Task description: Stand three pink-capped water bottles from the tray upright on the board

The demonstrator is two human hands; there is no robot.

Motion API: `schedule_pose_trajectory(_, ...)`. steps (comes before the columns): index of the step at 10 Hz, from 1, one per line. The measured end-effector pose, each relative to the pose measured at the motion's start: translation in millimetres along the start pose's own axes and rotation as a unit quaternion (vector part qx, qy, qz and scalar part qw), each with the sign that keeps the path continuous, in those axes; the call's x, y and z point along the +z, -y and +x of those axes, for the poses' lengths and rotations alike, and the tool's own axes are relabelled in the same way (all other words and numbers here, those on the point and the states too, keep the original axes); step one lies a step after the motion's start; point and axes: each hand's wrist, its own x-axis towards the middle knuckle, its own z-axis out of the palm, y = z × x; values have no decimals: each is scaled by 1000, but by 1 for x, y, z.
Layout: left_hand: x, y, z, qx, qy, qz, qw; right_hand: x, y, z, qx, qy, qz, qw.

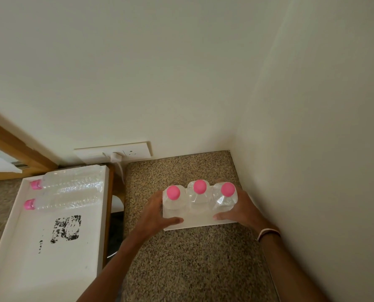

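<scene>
Three clear water bottles with pink caps stand upright side by side on a white board: a left bottle, a middle bottle and a right bottle. My left hand grips the board's left end, thumb on top near the front edge. My right hand grips the right end the same way, its fingers beside the right bottle. In the white tray at the left, two more pink-capped bottles lie on their sides, caps pointing left.
The board rests on a speckled granite counter in a corner, with walls close behind and to the right. A wall socket plate with a plugged white cable sits behind the tray. A gap with a wooden edge separates tray and counter.
</scene>
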Motion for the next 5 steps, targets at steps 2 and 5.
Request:
schedule_pose_trajectory(2,-15,-31,-15,23,-25,17,999,-26,57,-21,-63,-28,-48,996)
schedule_pose_trajectory(5,-81,-116,-30,157,-164,127,966,-41,169,-18,-201,-96,-128,966)
